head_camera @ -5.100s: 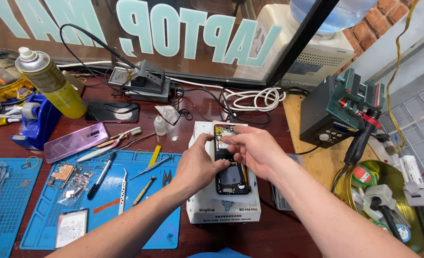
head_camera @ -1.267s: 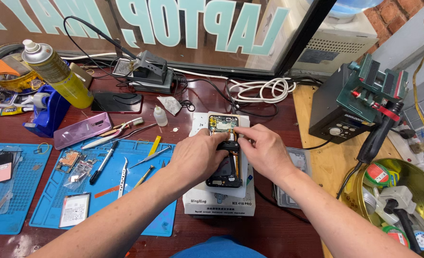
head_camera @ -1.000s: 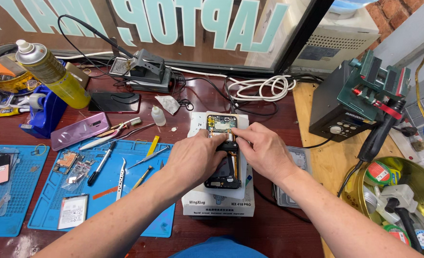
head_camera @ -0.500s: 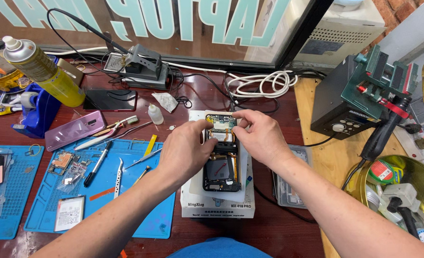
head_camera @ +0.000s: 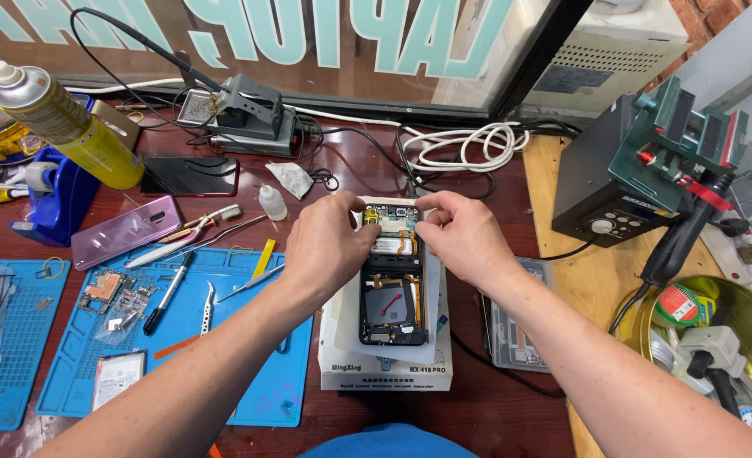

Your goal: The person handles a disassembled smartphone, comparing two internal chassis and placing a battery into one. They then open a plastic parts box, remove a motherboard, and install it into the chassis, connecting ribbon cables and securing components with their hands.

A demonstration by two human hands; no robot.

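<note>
I'm pinching my left hand (head_camera: 335,242) and right hand (head_camera: 465,237) around the top end of the opened phone (head_camera: 393,276), fingertips closed on its upper corners from either side. The phone is lying back-open on the white heating pad (head_camera: 384,356), which is sitting near the front edge of the bench, between the blue mat (head_camera: 249,382) on its left and a small parts tray (head_camera: 520,331) at its right
</note>
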